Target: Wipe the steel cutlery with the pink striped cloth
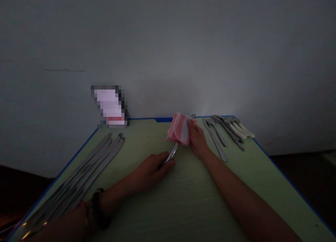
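My left hand (153, 168) is closed round the handle of a metal piece of cutlery (172, 154) over the middle of the green table (183, 200). Its far end runs up under a pink and white striped cloth (180, 128). My right hand (197, 139) grips that cloth, wrapped round the cutlery's upper part. A metal tip (193, 115) shows just beyond the cloth.
Several long metal knives (86, 173) lie in a row along the table's left side. A pile of spoons and forks (227, 130), some with pale handles, lies at the back right. A blurred card (111, 105) stands at the back left against the grey wall.
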Demonstrator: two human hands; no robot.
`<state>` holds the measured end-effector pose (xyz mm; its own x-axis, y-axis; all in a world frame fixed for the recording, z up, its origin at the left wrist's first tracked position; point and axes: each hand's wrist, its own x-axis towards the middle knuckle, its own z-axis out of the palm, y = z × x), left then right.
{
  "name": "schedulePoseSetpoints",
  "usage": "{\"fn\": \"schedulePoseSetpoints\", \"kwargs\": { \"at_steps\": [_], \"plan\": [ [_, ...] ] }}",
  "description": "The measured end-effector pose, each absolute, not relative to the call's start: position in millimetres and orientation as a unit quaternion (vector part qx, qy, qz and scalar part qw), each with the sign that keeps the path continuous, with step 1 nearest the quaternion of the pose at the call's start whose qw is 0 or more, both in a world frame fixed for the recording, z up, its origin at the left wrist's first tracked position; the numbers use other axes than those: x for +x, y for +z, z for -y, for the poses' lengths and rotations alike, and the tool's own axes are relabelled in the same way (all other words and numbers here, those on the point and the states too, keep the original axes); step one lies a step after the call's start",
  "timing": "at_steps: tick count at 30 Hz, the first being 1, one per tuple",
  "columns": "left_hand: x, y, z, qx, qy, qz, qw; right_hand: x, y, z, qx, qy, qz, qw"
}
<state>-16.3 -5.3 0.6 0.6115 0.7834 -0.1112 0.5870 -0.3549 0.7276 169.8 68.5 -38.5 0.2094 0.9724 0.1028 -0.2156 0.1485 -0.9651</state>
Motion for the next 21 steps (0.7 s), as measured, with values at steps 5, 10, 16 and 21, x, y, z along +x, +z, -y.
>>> {"fn": "schedulePoseSetpoints", "kwargs": {
  "at_steps": [5, 10, 16, 21],
  "plan": [
    [-15.1, 3.2, 5.1, 0.815, 0.125, -0.426, 0.372, 169.5, -40.4, -69.5, -0.461, 0.473, 0.419, 0.623],
    [-16.3, -0.9, 5.5, 0.815, 0.135, -0.419, 0.376, 168.8, -40.2, -70.3, -0.452, 0.484, 0.415, 0.623],
    [-16.3, -3.6, 5.7, 0.815, 0.142, -0.42, 0.372, 170.2, -38.9, -68.9, -0.464, 0.471, 0.431, 0.614],
    [-16.7, -2.2, 5.9, 0.814, 0.147, -0.421, 0.373, 170.0, -40.2, -69.4, -0.452, 0.474, 0.431, 0.621]
  ]
}}
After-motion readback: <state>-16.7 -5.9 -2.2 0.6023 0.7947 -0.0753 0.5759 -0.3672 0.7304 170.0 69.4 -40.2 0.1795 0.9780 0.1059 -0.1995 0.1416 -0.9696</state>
